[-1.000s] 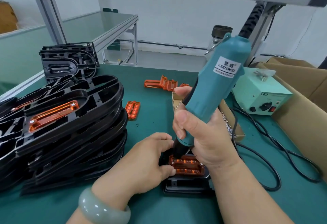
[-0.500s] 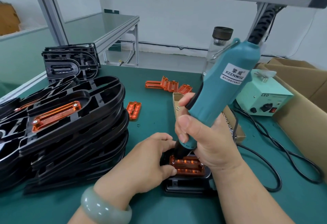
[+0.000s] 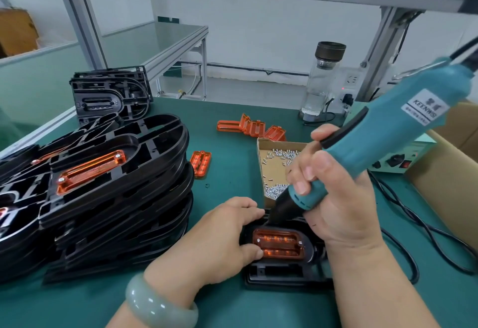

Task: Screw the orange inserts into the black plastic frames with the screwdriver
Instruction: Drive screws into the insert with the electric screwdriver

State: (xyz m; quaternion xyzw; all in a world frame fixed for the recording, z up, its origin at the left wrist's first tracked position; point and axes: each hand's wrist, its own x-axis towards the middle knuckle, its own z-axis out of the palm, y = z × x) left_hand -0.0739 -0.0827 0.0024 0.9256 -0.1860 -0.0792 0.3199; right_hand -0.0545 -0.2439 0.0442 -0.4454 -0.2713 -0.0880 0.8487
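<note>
The right hand was clenched around the lower barrel of the teal screwdriver, fingers wrapped over the front and the thumb up along the black strip. The tool's long axis slanted steeply from up and to the right of the grip down to the left, its black nose pointing at the far left corner of the orange insert. Whether the bit met a screw there could not be told.

The insert lay flat just below the grip in the oval recess of the black frame, its long axis running left to right, a silver screw showing at its right end. The left hand, a pale green bangle on its wrist, held the frame's left end, its curled fingers over the far edge and its thumb tip on the insert's near left corner.

Directly behind the grip sat an open cardboard tray of screws, close to the tool's nose. Further back lay loose orange inserts, with one more left of the tray. Well to the left of the grip rose a stack of black frames, crowding the left hand's side. A glass bottle stood beyond the grip, and a pale control box and a cardboard carton stood to its right.
</note>
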